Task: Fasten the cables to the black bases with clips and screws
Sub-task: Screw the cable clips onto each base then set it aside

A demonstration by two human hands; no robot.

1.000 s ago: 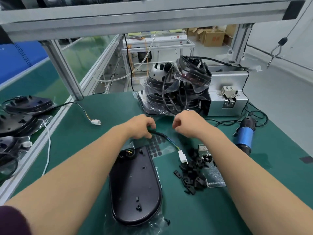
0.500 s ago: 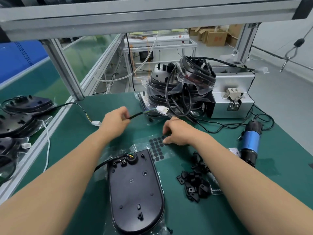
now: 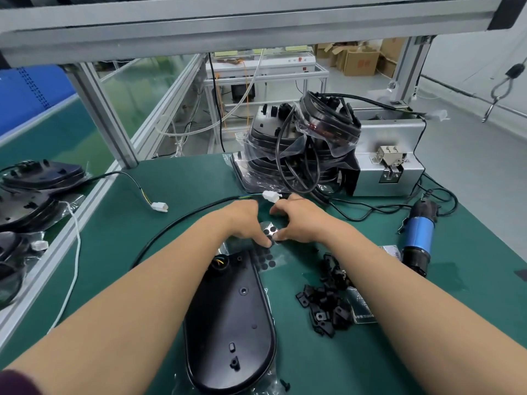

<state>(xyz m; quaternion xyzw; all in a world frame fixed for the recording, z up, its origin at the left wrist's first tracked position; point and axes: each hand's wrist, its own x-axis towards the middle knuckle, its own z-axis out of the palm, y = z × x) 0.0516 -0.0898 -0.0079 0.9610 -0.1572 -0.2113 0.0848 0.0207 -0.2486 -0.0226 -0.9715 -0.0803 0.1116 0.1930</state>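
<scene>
Left hand (image 3: pixel 243 220) meets right hand (image 3: pixel 302 220) — thumbs together on dot sheet (image 3: pixel 269 231).

An oval black base (image 3: pixel 231 317) lies flat, its cable (image 3: pixel 171 226) arcing left, black clips (image 3: pixel 325 305) piled just right.

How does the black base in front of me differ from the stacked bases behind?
The front black base lies single and flat; the stacked bases form a pile. The front black base is uncovered on top; the stacked bases are wrapped in clear plastic. Both are black and have black cables.
</scene>
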